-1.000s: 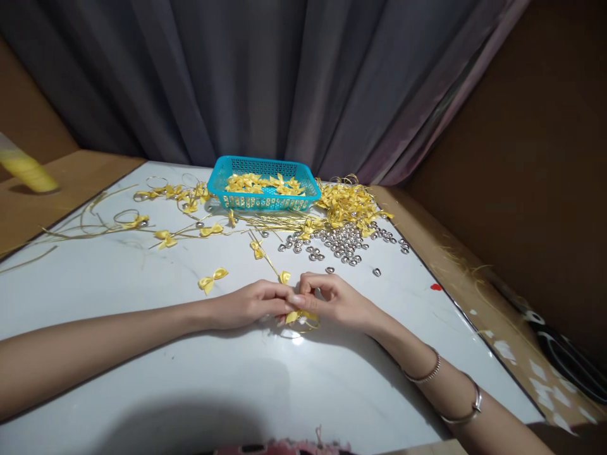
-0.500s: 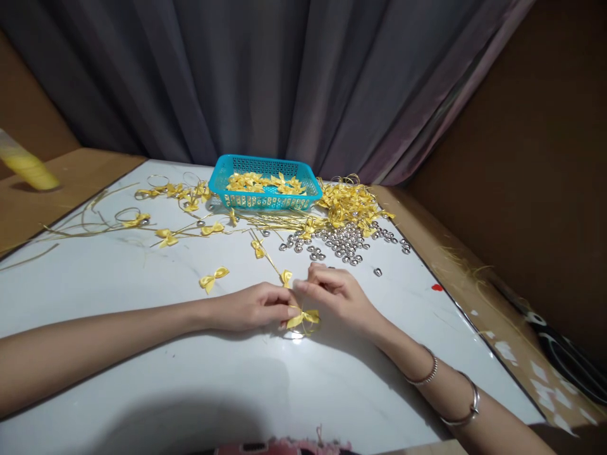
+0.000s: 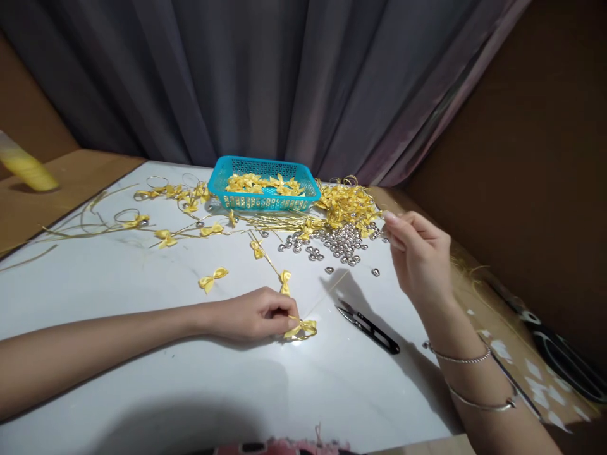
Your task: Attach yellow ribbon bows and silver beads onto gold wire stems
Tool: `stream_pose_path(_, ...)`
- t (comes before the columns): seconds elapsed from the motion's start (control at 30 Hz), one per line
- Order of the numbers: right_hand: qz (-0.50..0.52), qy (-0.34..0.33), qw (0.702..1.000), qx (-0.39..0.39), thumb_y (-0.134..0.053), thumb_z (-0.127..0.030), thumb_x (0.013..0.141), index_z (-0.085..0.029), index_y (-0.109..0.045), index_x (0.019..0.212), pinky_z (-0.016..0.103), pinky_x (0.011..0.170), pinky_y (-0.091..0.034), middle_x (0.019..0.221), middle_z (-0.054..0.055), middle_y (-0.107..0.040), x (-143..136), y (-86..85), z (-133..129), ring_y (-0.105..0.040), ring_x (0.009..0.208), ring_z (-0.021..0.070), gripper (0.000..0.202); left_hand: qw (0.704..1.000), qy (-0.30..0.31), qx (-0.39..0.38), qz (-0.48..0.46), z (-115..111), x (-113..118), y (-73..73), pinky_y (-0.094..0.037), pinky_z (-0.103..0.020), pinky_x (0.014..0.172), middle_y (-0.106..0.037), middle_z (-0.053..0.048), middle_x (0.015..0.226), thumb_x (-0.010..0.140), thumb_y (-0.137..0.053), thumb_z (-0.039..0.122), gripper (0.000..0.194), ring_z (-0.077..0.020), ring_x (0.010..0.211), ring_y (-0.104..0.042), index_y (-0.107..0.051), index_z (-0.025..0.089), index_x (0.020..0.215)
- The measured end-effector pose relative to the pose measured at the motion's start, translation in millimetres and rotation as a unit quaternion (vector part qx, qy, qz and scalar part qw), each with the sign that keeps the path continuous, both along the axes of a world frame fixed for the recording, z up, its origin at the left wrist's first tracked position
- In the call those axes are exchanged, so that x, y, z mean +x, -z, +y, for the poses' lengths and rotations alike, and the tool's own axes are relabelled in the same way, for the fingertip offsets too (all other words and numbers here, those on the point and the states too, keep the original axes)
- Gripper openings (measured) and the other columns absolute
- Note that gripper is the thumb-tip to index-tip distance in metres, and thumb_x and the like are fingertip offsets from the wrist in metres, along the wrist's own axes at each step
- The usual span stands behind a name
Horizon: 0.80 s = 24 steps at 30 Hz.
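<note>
My left hand (image 3: 272, 314) is closed, pinching a yellow ribbon bow (image 3: 303, 328) with a looped gold cord just above the white table. A fine thread (image 3: 327, 292) runs from that bow up to the right. At its far end my right hand (image 3: 420, 253) is raised, thumb and forefinger pinched together on the thread. Black thread snips (image 3: 372, 330) lie on the table below my right hand. Another yellow bow (image 3: 284, 282) on gold cord rests just beyond my left hand. One more loose bow (image 3: 213, 279) lies above my left forearm.
A turquoise basket (image 3: 265, 201) holding yellow bows stands at the back. Beside it are a heap of corded bows (image 3: 348, 201), gold cords (image 3: 284, 221) and many silver beads (image 3: 344, 243). Black-handled scissors (image 3: 564, 357) lie at the right. A yellow spool (image 3: 28, 167) is at far left.
My right hand has moved up and right from beside my left hand, drawing the thread out. The thread snips now show on the table, along with a silver bead nearer me. My left hand stays put.
</note>
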State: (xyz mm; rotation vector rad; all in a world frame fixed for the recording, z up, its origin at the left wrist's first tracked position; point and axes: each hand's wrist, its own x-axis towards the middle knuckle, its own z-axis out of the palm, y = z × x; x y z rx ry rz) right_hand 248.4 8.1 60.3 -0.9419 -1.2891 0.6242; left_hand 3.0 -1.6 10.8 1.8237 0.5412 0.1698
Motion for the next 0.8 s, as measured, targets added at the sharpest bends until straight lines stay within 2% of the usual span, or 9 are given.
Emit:
stream_pose_path(0.2, 0.038, 0.049, 0.998, 0.000, -0.069, -0.022, 0.074, -0.020, -0.043, 0.047, 0.029, 0.051, -0.023, 0.052, -0.005, -0.028, 16, -9.7, 6, -0.023, 0.050, 0.0108, 0.036, 1.000, 0.008, 0.028, 0.008, -1, 1, -1.6, -0.031, -0.021, 0.053, -0.051, 0.000, 0.068, 0.085, -0.044, 0.023, 0.018, -0.0096, 0.059, -0.042, -0.051, 0.015, 0.070)
stream_pose_path(0.4, -0.050, 0.068, 0.996, -0.002, -0.066, -0.024, 0.077, -0.019, -0.038, 0.047, 0.028, 0.052, -0.024, 0.052, -0.006, -0.027, 22, -2.6, 7, -0.025, 0.051, 0.0099, 0.041, 1.000, 0.013, 0.019, 0.000, 0, 0, 0.3, -0.032, -0.021, 0.054, -0.051, 0.001, 0.067, 0.084, -0.046, 0.022, 0.017, -0.0095, 0.059, -0.043, -0.052, 0.015, 0.069)
stream_pose_path(0.47, -0.091, 0.053, 0.994, -0.013, -0.066, -0.021, 0.076, -0.018, -0.040, 0.047, 0.027, 0.054, -0.028, 0.052, -0.005, -0.032, 21, 0.2, 5, -0.031, 0.052, 0.0091, 0.040, 1.000, 0.014, 0.004, -0.014, 1, 0, 0.8, -0.034, -0.021, 0.055, -0.052, 0.000, 0.068, 0.084, -0.046, 0.022, 0.018, -0.0098, 0.060, -0.045, -0.052, 0.015, 0.069)
stream_pose_path(0.53, -0.111, -0.002, 0.993, -0.049, -0.065, -0.018, 0.076, -0.017, -0.045, 0.048, 0.027, 0.059, -0.035, 0.057, -0.003, -0.045, 16, 0.9, 1, -0.044, 0.059, 0.0102, 0.034, 0.999, 0.017, -0.018, -0.030, 2, 1, 1.2, -0.036, -0.021, 0.057, -0.054, 0.000, 0.069, 0.085, -0.046, 0.023, 0.019, -0.0100, 0.062, -0.046, -0.052, 0.015, 0.069)
stream_pose_path(0.6, -0.122, -0.095, 0.981, -0.116, -0.061, -0.018, 0.078, -0.017, -0.049, 0.052, 0.028, 0.064, -0.041, 0.072, 0.001, -0.058, 6, -0.6, -6, -0.056, 0.070, 0.0133, 0.028, 0.998, 0.016, -0.041, -0.041, 2, 1, 1.7, -0.036, -0.022, 0.058, -0.054, 0.000, 0.068, 0.086, -0.046, 0.024, 0.020, -0.0100, 0.062, -0.047, -0.052, 0.015, 0.069)
stream_pose_path(0.63, -0.136, -0.152, 0.966, -0.159, -0.059, -0.019, 0.079, -0.017, -0.048, 0.052, 0.029, 0.064, -0.043, 0.076, 0.003, -0.060, 0, -1.6, -11, -0.059, 0.071, 0.0142, 0.029, 0.997, 0.013, -0.053, -0.045, 3, 1, 2.1, -0.036, -0.022, 0.058, -0.053, 0.000, 0.067, 0.086, -0.047, 0.024, 0.020, -0.0099, 0.061, -0.046, -0.052, 0.015, 0.070)
stream_pose_path(0.7, -0.203, -0.265, 0.911, -0.242, -0.057, -0.020, 0.080, -0.016, -0.048, 0.052, 0.028, 0.061, -0.045, 0.084, 0.005, -0.062, -14, -2.8, -21, -0.060, 0.068, 0.0132, 0.030, 0.996, 0.004, -0.073, -0.055, 3, 1, 2.9, -0.036, -0.022, 0.058, -0.052, 0.001, 0.066, 0.087, -0.047, 0.026, 0.021, -0.0096, 0.061, -0.045, -0.052, 0.015, 0.070)
stream_pose_path(0.73, -0.245, -0.311, 0.884, -0.249, -0.056, -0.021, 0.081, -0.016, -0.047, 0.051, 0.028, 0.061, -0.044, 0.085, 0.006, -0.062, -20, -2.4, -26, -0.059, 0.068, 0.0126, 0.031, 0.995, -0.001, -0.078, -0.060, 4, 0, 3.4, -0.036, -0.022, 0.058, -0.051, 0.001, 0.066, 0.087, -0.047, 0.026, 0.021, -0.0096, 0.061, -0.045, -0.052, 0.015, 0.070)
stream_pose_path(0.8, -0.304, -0.354, 0.853, -0.234, -0.056, -0.020, 0.082, -0.016, -0.050, 0.055, 0.027, 0.064, -0.043, 0.084, 0.005, -0.062, -32, 0.6, -34, -0.057, 0.073, 0.0125, 0.028, 0.995, -0.006, -0.079, -0.067, 4, 0, 4.6, -0.035, -0.022, 0.059, -0.051, 0.002, 0.066, 0.087, -0.047, 0.027, 0.022, -0.0095, 0.061, -0.045, -0.053, 0.015, 0.070)
